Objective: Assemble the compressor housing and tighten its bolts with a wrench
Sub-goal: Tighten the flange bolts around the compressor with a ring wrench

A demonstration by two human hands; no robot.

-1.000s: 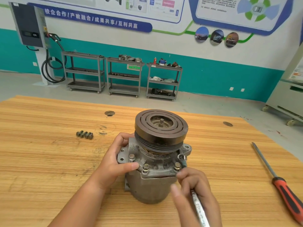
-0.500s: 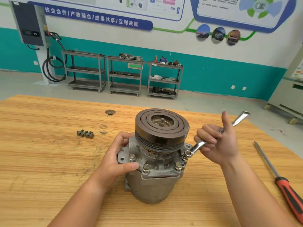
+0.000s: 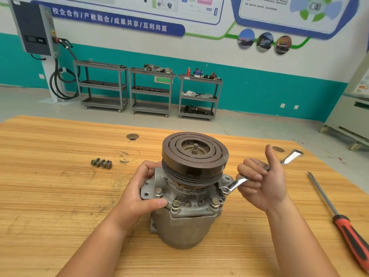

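Note:
The grey compressor housing (image 3: 185, 226) stands upright on the wooden table (image 3: 50, 206), a dark grooved pulley (image 3: 194, 154) on top. Several bolts sit in its front flange, among them one at the front left (image 3: 175, 203) and one at the front right (image 3: 215, 201). My left hand (image 3: 137, 198) grips the flange on the left side. My right hand (image 3: 261, 182) holds a silver wrench (image 3: 239, 181), thumb up, with the ring end on a bolt (image 3: 225, 190) at the right of the flange.
Several loose bolts (image 3: 101, 163) lie on the table to the left. A red-handled screwdriver (image 3: 343, 224) lies along the right edge. Beyond the table stand three grey shelf carts (image 3: 149, 90) and a wall charger (image 3: 34, 29); a wheeled cabinet (image 3: 351, 116) is at right.
One second ago my right hand held the wrench in front of the housing; it swung round to the right side and set the ring end on the right flange bolt. Left hand unchanged.

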